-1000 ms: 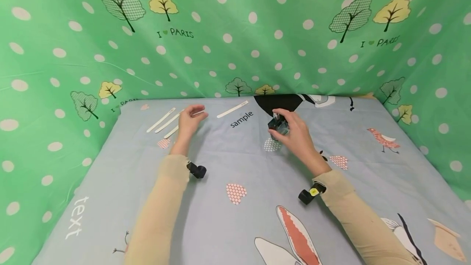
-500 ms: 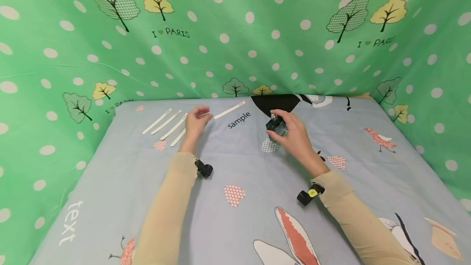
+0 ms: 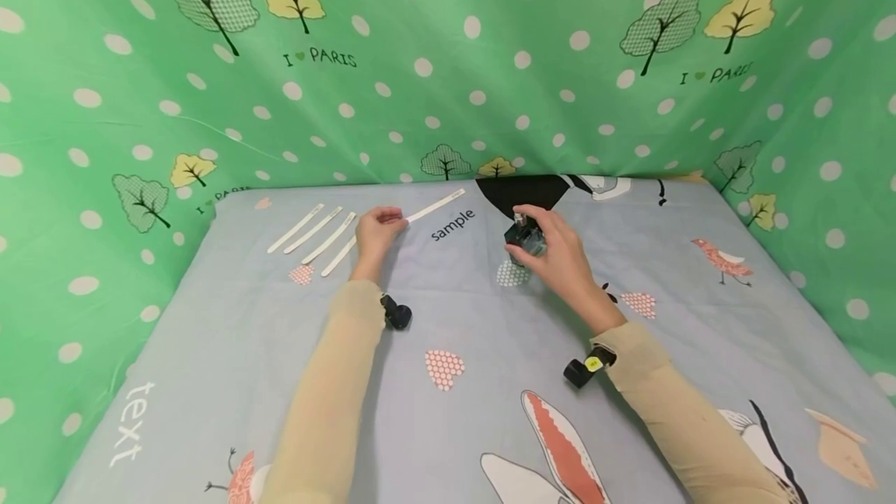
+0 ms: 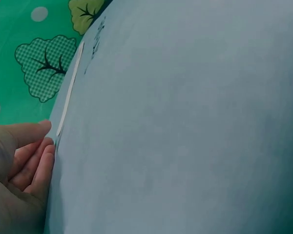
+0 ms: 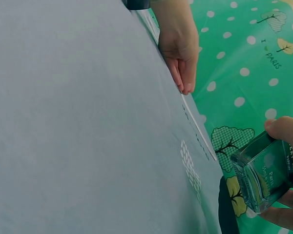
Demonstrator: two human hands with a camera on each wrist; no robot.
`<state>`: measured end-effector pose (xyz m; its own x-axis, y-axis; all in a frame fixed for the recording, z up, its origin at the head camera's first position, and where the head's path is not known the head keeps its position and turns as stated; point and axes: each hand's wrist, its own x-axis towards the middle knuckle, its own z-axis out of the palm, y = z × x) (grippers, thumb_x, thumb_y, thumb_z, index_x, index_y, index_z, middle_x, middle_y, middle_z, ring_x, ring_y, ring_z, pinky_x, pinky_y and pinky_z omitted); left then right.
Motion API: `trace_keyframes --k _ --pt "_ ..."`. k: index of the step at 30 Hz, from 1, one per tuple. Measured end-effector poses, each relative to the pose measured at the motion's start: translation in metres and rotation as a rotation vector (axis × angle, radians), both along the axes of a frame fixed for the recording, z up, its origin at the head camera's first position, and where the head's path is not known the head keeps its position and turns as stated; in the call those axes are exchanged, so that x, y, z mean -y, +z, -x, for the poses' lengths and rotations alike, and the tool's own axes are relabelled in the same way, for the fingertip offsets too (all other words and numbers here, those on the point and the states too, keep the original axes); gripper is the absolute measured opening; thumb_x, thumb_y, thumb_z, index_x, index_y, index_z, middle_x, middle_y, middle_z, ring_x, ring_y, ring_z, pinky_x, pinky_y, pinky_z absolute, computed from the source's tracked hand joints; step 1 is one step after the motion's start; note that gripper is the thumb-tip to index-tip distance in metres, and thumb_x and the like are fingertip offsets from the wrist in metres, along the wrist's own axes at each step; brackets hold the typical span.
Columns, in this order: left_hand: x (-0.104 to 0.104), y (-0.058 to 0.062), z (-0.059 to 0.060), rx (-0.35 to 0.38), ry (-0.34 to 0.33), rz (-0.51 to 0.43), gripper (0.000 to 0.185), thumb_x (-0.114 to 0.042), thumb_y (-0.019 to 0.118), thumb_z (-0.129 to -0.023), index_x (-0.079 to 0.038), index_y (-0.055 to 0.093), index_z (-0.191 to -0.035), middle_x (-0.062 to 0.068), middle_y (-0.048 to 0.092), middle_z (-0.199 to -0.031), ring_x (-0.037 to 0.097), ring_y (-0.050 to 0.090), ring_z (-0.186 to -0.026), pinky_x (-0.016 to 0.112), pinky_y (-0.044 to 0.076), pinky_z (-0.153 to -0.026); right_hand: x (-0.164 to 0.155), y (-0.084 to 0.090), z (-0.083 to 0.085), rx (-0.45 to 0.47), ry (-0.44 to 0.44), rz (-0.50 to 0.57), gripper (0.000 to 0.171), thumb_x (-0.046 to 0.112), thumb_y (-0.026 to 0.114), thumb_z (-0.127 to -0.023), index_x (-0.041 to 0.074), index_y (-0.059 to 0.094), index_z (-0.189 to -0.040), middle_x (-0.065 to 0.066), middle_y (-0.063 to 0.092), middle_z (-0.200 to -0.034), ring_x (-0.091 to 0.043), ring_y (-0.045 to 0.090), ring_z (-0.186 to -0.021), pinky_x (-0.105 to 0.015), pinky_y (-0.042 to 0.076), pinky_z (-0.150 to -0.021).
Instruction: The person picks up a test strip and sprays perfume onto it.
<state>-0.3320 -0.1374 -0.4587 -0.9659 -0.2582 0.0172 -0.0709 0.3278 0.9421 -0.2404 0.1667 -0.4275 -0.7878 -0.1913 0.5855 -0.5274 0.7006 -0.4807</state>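
My right hand (image 3: 560, 247) holds a dark glass perfume bottle (image 3: 525, 243) above the sheet, index finger up at its sprayer and thumb at its lower side. Printed lettering shows on the bottle (image 5: 263, 178) in the right wrist view. At the near end of a white paper test strip (image 3: 437, 204) are the fingertips of my left hand (image 3: 378, 232). In the left wrist view a small gap shows between thumb and fingers, with the end of the strip (image 4: 71, 90) right beside them; whether they touch it cannot be told.
Several more white strips (image 3: 294, 228) lie side by side left of my left hand, one partly behind it. A patterned grey-blue sheet (image 3: 448, 302) covers the table. Green dotted cloth (image 3: 378, 123) hangs behind and at both sides.
My left hand has moved right, uncovering more of the strips on the left and reaching the near end of the separate strip. My right hand keeps holding the perfume bottle in place.
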Motion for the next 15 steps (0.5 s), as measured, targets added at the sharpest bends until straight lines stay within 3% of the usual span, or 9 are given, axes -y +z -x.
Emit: trace_keyframes --k 7,15 --pt "-0.006 0.004 -0.001 0.009 0.003 0.062 0.029 -0.004 0.078 -0.083 0.002 0.069 -0.110 0.019 0.072 -0.112 0.030 0.069 -0.104 0.036 0.056 -0.094 0.004 0.001 0.000 0.000 0.008 -0.011 0.061 0.024 0.082 -0.083 0.019 0.054 -0.137 -0.012 0.063 -0.128 -0.032 0.062 -0.113 -0.050 0.055 -0.090" --pt "-0.012 0.004 -0.001 0.011 0.023 0.246 0.020 -0.002 0.076 -0.083 0.000 0.069 -0.103 0.017 0.073 -0.102 0.026 0.066 -0.091 0.034 0.055 -0.083 0.008 -0.001 -0.004 -0.006 0.023 -0.016 0.061 0.024 0.083 -0.082 0.019 0.054 -0.137 -0.011 0.063 -0.125 -0.030 0.062 -0.108 -0.048 0.055 -0.088"
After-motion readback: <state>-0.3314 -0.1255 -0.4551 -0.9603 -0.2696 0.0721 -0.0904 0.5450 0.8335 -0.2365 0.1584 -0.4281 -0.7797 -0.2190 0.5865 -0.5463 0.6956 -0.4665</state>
